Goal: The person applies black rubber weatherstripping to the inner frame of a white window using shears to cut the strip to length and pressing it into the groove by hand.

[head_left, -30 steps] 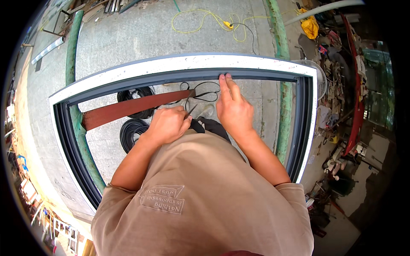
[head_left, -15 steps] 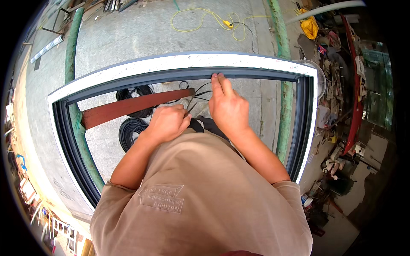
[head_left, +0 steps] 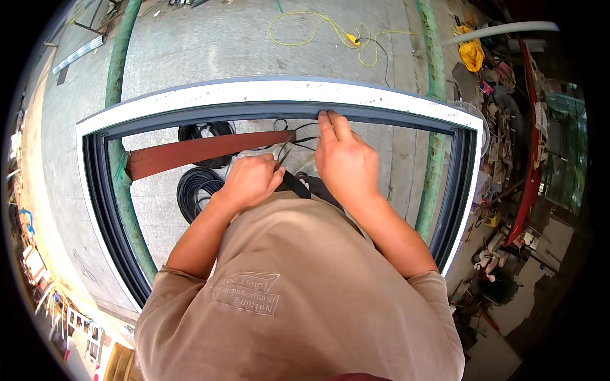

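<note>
A large window frame [head_left: 254,93], white-faced with dark grey grooved inner sides, surrounds my waist. My right hand [head_left: 345,155] presses index and middle fingertips against the groove of the far side, its other fingers curled. Thin black rubber strip [head_left: 306,139] loops out from under that hand, and how the hidden fingers hold it is partly covered. My left hand [head_left: 251,181] is closed near my belly, below the far side. Slim pointed blades of what look like scissors [head_left: 284,152] stick out of it, with the handles hidden in the fist.
Green pipes [head_left: 432,171] run under the frame at left and right. A reddish-brown bar [head_left: 203,152] slants beneath it, beside coils of black strip [head_left: 196,190]. A yellow cord [head_left: 305,43] lies on the concrete beyond. Clutter [head_left: 502,114] lines the right side.
The view has shifted slightly, so the frame and floor sit a little further right. Both hands keep nearly the same places and grips.
</note>
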Demonstrator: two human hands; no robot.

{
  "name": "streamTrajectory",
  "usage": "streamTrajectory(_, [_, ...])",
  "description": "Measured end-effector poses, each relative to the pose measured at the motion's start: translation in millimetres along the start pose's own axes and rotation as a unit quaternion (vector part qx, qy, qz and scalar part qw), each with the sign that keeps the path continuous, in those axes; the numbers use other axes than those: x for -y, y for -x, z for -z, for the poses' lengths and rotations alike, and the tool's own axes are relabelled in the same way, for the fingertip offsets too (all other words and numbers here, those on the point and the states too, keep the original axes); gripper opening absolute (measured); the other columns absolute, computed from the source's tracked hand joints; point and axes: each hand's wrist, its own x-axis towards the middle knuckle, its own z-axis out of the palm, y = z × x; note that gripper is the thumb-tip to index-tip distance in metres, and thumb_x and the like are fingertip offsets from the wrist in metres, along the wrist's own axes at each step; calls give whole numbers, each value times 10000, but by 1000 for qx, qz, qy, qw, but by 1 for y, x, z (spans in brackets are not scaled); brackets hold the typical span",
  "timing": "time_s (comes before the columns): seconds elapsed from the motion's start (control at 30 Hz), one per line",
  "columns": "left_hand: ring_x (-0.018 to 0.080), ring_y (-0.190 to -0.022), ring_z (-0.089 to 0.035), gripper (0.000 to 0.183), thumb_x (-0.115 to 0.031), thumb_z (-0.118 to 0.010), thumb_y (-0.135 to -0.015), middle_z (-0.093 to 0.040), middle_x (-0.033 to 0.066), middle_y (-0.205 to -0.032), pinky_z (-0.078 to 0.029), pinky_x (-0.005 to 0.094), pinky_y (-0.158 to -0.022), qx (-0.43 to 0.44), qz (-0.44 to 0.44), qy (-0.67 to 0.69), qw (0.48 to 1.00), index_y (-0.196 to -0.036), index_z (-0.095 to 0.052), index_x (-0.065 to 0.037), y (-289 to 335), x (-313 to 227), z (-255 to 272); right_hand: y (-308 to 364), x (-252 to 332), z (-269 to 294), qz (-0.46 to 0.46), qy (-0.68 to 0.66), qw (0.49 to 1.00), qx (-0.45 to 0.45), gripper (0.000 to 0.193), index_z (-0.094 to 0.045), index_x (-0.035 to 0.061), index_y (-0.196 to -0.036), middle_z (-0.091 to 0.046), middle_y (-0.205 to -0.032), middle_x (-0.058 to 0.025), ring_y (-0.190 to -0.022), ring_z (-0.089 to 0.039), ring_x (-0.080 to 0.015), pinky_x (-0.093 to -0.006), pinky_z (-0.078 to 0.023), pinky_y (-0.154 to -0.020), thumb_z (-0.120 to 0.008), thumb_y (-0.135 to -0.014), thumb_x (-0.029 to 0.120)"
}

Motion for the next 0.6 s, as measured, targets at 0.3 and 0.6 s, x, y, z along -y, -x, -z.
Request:
streamTrajectory(0.3, [432,-807,-724,381,-305,-620,-1060,-719,176,-884,-588,536,-780,-36,17,-11,999,-877,-779,-11,11,17,-9,-5,9,-8,10,-47,999,-19,482,-722,25,-1363,-732,-1282,-86,-831,-782,-200,-328,-655,-682,-715,-887,96])
streamTrajectory(0.6, [457,-829,-700,410,-311,-616,-1062,-696,211,-892,-556,562,-773,-29,31,18,999,-834,-706,19,13,21,-7,-13,22,-17,42,-40,998,-33,502,-720,25,-1370,-725,-1286,-89,-819,-777,-187,-323,-646,-662,-717,-875,109])
